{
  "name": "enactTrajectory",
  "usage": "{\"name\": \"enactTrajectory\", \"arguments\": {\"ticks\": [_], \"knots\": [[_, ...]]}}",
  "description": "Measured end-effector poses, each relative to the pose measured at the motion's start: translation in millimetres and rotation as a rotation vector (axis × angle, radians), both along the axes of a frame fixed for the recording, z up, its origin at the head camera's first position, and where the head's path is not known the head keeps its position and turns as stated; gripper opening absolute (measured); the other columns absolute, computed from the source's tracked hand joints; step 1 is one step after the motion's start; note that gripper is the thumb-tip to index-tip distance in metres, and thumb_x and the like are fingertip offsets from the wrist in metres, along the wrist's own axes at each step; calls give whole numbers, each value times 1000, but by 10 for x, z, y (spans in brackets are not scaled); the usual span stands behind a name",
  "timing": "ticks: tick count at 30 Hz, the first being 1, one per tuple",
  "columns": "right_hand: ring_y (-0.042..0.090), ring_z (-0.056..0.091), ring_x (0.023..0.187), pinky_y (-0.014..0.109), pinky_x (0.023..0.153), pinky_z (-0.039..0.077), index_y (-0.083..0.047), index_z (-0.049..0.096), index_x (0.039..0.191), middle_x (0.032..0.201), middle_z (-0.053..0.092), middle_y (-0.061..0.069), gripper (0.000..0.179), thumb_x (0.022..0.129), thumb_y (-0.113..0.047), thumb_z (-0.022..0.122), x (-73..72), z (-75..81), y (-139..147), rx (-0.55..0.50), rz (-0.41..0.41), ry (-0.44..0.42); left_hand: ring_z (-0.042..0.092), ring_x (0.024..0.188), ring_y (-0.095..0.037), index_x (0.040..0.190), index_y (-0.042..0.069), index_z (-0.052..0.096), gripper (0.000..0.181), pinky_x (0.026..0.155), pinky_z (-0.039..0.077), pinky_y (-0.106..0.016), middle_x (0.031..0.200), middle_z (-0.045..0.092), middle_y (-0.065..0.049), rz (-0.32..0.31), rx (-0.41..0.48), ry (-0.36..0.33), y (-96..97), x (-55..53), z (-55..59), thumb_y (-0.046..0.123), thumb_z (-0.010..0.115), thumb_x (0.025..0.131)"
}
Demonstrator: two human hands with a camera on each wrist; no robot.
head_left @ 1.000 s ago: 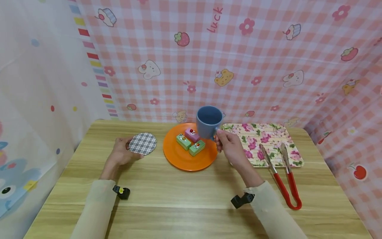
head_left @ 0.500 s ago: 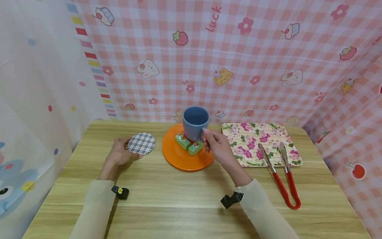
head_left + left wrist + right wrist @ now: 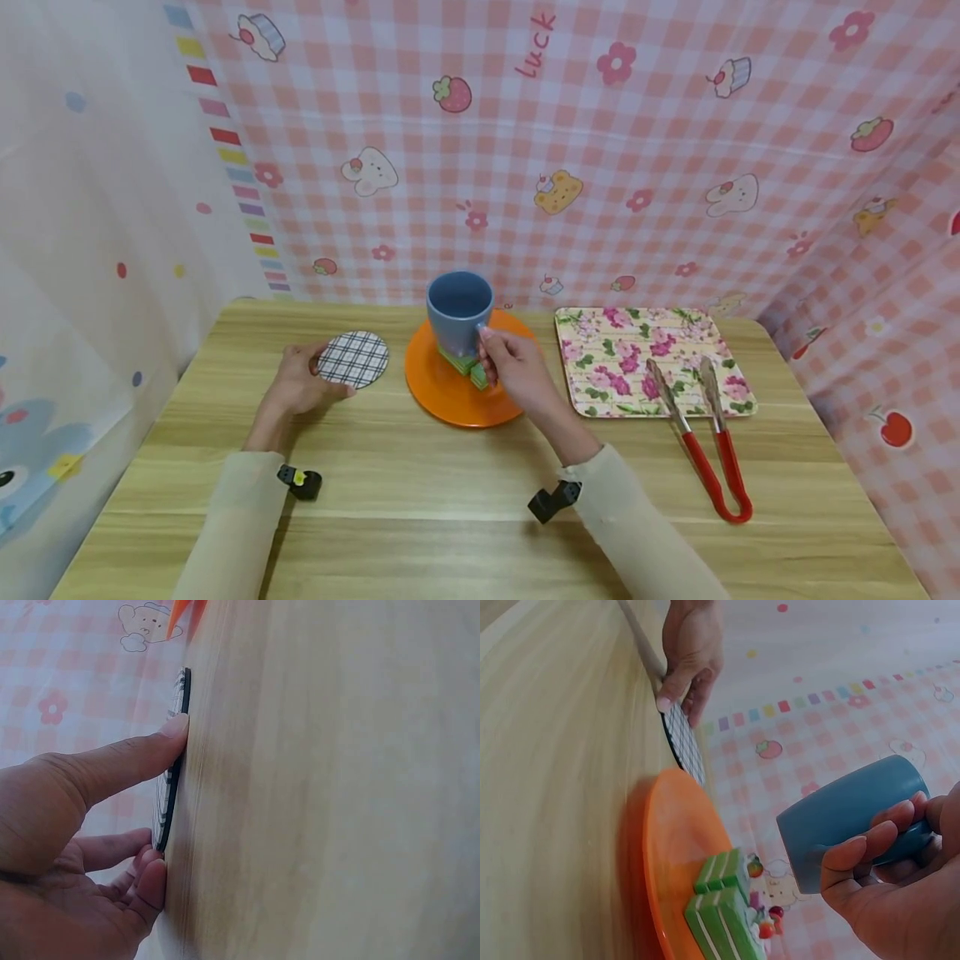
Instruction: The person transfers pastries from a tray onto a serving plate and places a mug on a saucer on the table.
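My right hand [image 3: 517, 367] holds a blue mug [image 3: 459, 317] by its handle, upright and above the orange plate [image 3: 465, 412]. In the right wrist view the mug [image 3: 855, 814] hangs apart from the cakes. Two green cake slices [image 3: 724, 922] with fruit toppings sit on the plate; a pink one is mostly hidden behind the mug. At the left, my left hand [image 3: 300, 383] grips the rim of a round plaid coaster [image 3: 354, 360] lying on the table. Its thumb [image 3: 135, 761] and fingers [image 3: 146, 896] touch the coaster's edge.
A floral tray [image 3: 607, 367] lies to the right of the plate. Red-handled tongs [image 3: 720, 467] rest with their tips on the tray and handles on the wooden table [image 3: 420, 517]. A pink checked cloth [image 3: 480, 150] hangs behind the table.
My right hand has carried the mug leftward, from the plate's right side to above the cakes, covering the pink one. My left hand stays at the coaster.
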State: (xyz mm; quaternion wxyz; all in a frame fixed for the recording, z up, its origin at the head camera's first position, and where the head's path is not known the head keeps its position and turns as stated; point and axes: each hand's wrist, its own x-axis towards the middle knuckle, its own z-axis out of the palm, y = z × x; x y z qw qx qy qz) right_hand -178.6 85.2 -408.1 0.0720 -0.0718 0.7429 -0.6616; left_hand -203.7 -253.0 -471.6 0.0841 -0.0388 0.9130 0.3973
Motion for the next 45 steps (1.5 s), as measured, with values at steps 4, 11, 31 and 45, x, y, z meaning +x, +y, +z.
{"name": "enactTrajectory", "arguments": {"ticks": [4, 11, 31, 45], "knots": [[34, 47, 70, 26, 57, 43, 7, 57, 94, 78, 52, 7, 46, 111, -34, 46, -1, -17, -73, -11, 24, 3, 43, 115, -38, 155, -7, 34, 98, 102, 45, -49, 140, 29, -31, 0, 8, 10, 9, 0, -6, 21, 89, 79], [21, 49, 67, 26, 58, 46, 4, 60, 95, 79, 53, 6, 47, 110, -38, 46, -16, -53, -205, 30, 42, -11, 43, 118, -40, 155, -8, 33, 98, 104, 45, -50, 143, 27, -32, -5, 32, 16, 12, 6, -8, 19, 89, 79], [17, 50, 68, 21, 61, 47, 3, 61, 97, 79, 53, 3, 48, 110, -40, 45, -66, -173, -741, 2, 119, -32, 40, 120, -41, 155, -7, 34, 98, 105, 43, -52, 143, 28, -31, -1, 24, 21, 9, 8, -25, 19, 89, 78], [20, 50, 68, 22, 57, 45, 0, 63, 97, 86, 58, 14, 49, 109, -44, 44, -123, -248, -1027, 18, 110, -43, 38, 123, -41, 153, -7, 39, 94, 104, 45, -51, 141, 31, -30, -1, 52, 63, 17, 1, -48, 16, 90, 77]]}}
